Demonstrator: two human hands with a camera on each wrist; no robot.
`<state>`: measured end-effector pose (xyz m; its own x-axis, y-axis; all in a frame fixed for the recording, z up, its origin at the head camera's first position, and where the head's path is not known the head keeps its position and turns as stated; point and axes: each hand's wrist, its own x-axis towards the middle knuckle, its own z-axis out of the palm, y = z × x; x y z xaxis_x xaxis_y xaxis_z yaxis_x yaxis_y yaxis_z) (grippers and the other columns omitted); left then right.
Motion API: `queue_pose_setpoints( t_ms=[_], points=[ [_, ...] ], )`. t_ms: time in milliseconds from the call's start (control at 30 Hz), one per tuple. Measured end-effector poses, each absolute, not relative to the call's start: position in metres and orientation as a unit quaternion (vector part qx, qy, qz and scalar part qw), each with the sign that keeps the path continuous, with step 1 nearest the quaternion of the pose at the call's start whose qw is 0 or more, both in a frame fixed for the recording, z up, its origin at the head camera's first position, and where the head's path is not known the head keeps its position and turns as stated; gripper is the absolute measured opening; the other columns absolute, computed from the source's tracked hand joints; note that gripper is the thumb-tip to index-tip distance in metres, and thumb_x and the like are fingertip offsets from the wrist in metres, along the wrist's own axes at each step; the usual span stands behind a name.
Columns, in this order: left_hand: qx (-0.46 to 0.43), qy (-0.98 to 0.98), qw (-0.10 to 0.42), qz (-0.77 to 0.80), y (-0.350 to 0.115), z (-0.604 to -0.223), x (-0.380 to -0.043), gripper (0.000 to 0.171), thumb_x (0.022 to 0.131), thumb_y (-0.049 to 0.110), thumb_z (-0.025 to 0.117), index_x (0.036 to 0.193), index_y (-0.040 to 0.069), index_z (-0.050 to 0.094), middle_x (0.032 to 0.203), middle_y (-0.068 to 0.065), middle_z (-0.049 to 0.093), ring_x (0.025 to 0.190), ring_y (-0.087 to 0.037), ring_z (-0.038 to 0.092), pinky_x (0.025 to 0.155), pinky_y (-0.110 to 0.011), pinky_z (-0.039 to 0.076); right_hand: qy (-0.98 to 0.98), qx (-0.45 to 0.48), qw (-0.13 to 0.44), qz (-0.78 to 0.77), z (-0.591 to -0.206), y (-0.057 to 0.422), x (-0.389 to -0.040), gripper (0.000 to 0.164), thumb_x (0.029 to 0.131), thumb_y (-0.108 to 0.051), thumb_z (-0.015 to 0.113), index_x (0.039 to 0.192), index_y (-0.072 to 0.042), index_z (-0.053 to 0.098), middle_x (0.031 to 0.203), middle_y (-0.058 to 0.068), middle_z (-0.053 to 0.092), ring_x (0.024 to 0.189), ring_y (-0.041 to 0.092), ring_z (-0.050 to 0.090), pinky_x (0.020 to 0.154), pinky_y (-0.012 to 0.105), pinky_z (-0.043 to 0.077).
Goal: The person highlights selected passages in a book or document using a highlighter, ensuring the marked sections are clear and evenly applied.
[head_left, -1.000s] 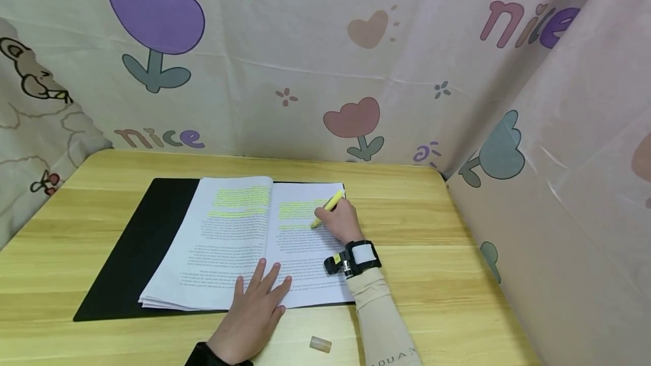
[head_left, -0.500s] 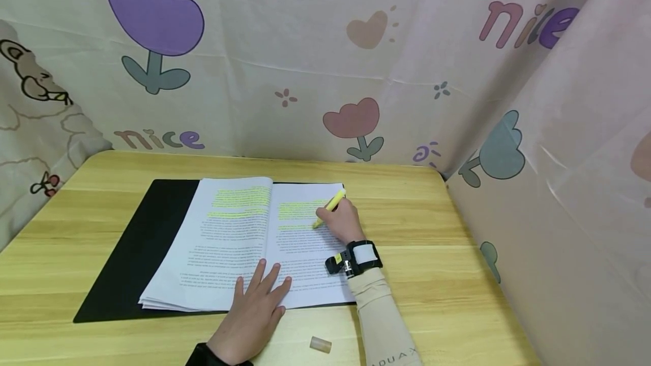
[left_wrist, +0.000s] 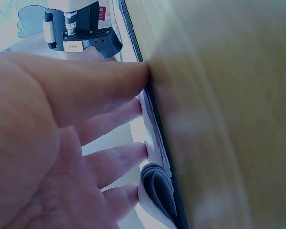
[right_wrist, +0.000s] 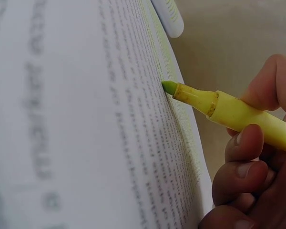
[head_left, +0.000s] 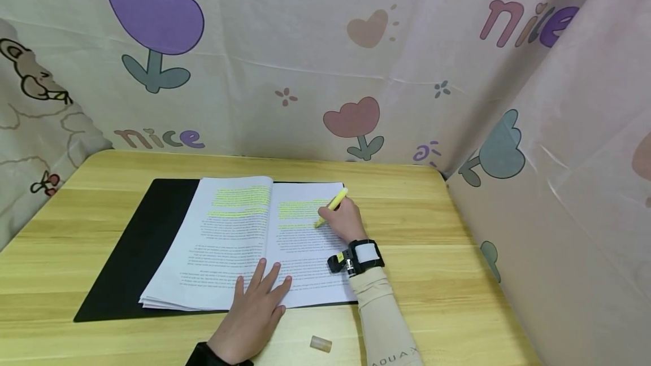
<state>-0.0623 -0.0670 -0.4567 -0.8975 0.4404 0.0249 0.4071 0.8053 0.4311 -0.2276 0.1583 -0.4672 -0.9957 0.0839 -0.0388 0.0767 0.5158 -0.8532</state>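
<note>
Between thumb and fingers, my right hand pinches a yellow highlighter, its tip on a text line of the right page. The right wrist view shows the highlighter uncapped, its green-yellow tip touching the paper. My left hand lies with fingers spread over the lower edge of the open printed pages, near the middle fold. In the left wrist view, those fingertips press on the paper beside the curled fold. Yellow highlighted lines run across the upper part of both pages.
Beneath the pages lies a black folder, its cover extending to the left. A small pale cap rests on the wooden table by the near edge, between the forearms. A printed curtain hangs behind and at both sides.
The right hand has slid slightly to the right along the line with the highlighter, and the yellow mark there has grown a little longer. The left hand has stayed in place.
</note>
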Motion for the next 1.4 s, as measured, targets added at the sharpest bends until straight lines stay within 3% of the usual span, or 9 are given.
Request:
queue_pose_setpoints(
  t_ms=[1400],
  points=[
    [0.221,0.95,0.038,0.217,-0.067,-0.4555,-0.0622,0.043,0.09,0.022,0.064,0.131,0.011,0.059,0.148,-0.017,0.04,0.143,-0.042,0.017,0.099,-0.075,0.015,-0.877,-0.059,-0.003,0.476,-0.4699,0.166,-0.2303,0.024,0.08,-0.034,0.063,0.08,-0.01,0.059,0.066,0.004,0.051,0.053,0.017,0.046,0.047,0.028,0.036]
  ],
)
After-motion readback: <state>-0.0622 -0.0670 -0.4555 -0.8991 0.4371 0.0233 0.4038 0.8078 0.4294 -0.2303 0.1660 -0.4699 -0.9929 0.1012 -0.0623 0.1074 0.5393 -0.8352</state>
